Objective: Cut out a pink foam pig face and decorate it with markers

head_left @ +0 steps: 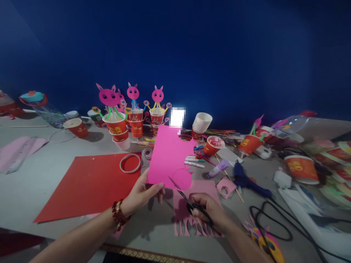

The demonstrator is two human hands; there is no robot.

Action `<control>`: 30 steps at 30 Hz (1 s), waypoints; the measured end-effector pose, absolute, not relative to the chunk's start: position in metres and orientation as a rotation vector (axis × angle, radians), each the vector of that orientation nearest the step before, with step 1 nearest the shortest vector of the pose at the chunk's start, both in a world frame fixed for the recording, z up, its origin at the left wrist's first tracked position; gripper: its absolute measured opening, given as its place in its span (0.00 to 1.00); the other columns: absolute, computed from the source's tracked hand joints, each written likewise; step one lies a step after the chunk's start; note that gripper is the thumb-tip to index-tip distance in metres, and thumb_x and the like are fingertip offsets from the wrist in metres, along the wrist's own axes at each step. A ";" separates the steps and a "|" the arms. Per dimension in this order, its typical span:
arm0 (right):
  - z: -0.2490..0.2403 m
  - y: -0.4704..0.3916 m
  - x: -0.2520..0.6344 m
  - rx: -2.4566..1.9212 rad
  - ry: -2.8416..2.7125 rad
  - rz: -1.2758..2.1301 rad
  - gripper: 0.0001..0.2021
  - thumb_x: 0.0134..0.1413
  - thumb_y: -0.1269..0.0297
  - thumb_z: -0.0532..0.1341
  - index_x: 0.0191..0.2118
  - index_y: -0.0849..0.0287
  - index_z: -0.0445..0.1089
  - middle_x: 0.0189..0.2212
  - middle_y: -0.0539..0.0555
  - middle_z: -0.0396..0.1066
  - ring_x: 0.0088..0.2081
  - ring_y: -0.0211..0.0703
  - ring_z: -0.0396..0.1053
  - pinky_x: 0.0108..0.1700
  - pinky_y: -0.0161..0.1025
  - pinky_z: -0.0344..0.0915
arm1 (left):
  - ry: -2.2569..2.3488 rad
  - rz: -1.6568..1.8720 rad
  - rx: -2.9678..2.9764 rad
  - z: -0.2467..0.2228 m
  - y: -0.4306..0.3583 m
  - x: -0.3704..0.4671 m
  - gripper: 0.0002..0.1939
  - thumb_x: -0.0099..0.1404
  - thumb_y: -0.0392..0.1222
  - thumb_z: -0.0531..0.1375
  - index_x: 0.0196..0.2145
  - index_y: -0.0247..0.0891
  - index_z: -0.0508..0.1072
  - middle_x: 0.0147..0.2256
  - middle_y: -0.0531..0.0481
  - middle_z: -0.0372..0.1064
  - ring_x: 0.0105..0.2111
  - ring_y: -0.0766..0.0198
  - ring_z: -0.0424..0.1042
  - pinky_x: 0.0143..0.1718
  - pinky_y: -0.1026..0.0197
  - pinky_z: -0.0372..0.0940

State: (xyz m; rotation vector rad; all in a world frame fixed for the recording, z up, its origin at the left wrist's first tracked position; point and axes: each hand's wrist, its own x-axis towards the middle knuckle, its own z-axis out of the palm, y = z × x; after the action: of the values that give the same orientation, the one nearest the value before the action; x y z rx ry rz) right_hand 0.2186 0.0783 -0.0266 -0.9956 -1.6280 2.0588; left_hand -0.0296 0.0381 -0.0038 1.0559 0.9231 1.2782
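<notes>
My left hand [148,189] pinches the lower left corner of a bright pink sheet [168,157], thumb on top, holding it raised over the table. A circle outline shows near the sheet's bottom right corner, and the right edge has curved cut-outs. In my right hand [207,210] are black-handled scissors [184,196], fingers in the loops. Their blades meet the sheet's bottom edge, just left of the outlined circle. Beneath lies a lighter pink sheet [197,190] with several slits along its near edge.
A red sheet [90,182] with a tape ring [130,163] lies left. Behind stand cups with pink animal faces [109,96]. Right are a cup of pink scraps [214,145], a glue stick [219,168], a blue glue gun [249,182] and its black cable [276,206].
</notes>
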 end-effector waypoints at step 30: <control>-0.025 0.075 0.215 -0.983 -1.578 2.083 0.30 0.36 0.34 0.67 0.24 0.57 0.56 0.15 0.40 0.54 0.14 0.28 0.55 0.15 0.26 0.50 | 0.855 1.263 1.025 -0.008 0.037 -0.028 0.13 0.66 0.45 0.63 0.41 0.37 0.64 0.27 0.53 0.72 0.19 0.69 0.72 0.21 0.69 0.66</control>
State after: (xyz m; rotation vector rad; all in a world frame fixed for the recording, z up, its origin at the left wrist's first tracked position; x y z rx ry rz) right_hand 0.2152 0.0748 -0.0247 -0.9833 -1.5783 2.0826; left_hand -0.0281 0.0367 -0.0081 1.0252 0.8552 1.2630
